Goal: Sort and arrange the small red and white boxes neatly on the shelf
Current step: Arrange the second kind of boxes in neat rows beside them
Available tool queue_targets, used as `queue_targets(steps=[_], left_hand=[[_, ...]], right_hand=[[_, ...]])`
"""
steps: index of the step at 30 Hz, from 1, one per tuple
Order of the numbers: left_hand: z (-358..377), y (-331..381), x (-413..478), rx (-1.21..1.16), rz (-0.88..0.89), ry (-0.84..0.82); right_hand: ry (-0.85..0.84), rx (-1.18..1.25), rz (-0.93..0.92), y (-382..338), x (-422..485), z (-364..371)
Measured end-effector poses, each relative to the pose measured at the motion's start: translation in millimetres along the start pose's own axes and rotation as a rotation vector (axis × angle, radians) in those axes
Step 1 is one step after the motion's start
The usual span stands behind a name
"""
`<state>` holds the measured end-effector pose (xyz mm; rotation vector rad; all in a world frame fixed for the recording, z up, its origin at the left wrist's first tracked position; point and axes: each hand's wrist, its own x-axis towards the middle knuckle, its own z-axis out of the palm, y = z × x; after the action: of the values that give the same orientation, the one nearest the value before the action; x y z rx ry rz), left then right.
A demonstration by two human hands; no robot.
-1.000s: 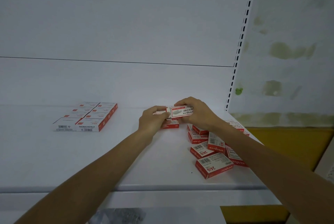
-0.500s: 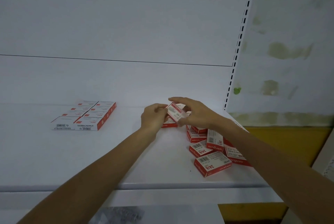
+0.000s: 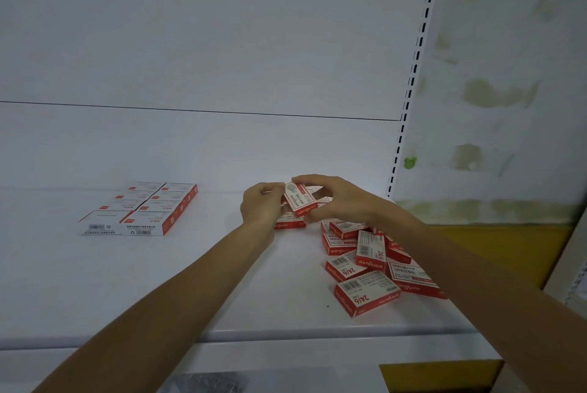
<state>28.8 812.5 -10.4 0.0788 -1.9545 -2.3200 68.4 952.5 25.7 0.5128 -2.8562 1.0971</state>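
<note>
A small red and white box (image 3: 300,203) is held tilted above the white shelf (image 3: 158,281), near its back. My right hand (image 3: 336,200) grips it from the right, thumb below and fingers over the top. My left hand (image 3: 261,203) pinches its left end. Another box (image 3: 289,223) lies flat under my hands. A loose pile of several red and white boxes (image 3: 365,262) lies jumbled on the shelf's right side, partly hidden by my right forearm.
A neat block of several flat red and white boxes (image 3: 143,208) lies at the left back of the shelf. A slotted upright (image 3: 413,75) marks the shelf's right end. The shelf's front edge (image 3: 286,337) runs below my arms.
The held box has turned from lying level between my hands to tilted, with its long side running away from me. Both hands stayed in the same spot.
</note>
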Motion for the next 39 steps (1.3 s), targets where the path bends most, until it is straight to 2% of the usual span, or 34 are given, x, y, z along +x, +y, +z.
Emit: queue_targets(steps=[5,11,14,16,18,20,23,27,35,39], left_hand=[[6.0,2.6,-4.2,-0.012,0.043,0.049],[5.3,0.4,-14.4,0.164,0.093,-0.088],[3.7,-0.7,-34.1,0.453,0.177,-0.233],[4.3,-5.1,-52.8,0.630,0.243,-0.429],[8.1,-11.1,-68.5,0.699,0.231,-0.612],[15.2,-18.9,-77.0,0.771,0.259,-0.707],[21.4,-28.2,-81.4,0.990,0.322,-0.715],[23.4,-36.5,-84.3,1.124,0.363,-0.669],[26.5,-39.7,-82.8,1.122,0.382,-0.641],[26.1,-37.0,-84.7,1.132,0.395,-0.639]], right_hand=[[0.146,-0.213,-0.025,2.4,1.3,0.0],[0.186,-0.227,0.027,16.2,7.0,-9.6],[0.184,-0.305,0.120,33.7,9.7,-19.1],[0.150,-0.344,0.168,45.1,9.8,-22.5],[0.114,-0.346,0.199,50.9,9.3,-23.5],[0.073,-0.339,0.214,50.7,8.9,-25.2],[-0.002,-0.342,0.217,46.9,9.4,-27.9],[-0.055,-0.284,0.237,47.4,9.6,-31.1],[-0.085,-0.162,0.281,45.4,4.4,-31.0],[-0.055,-0.210,0.272,40.0,7.8,-23.6]])
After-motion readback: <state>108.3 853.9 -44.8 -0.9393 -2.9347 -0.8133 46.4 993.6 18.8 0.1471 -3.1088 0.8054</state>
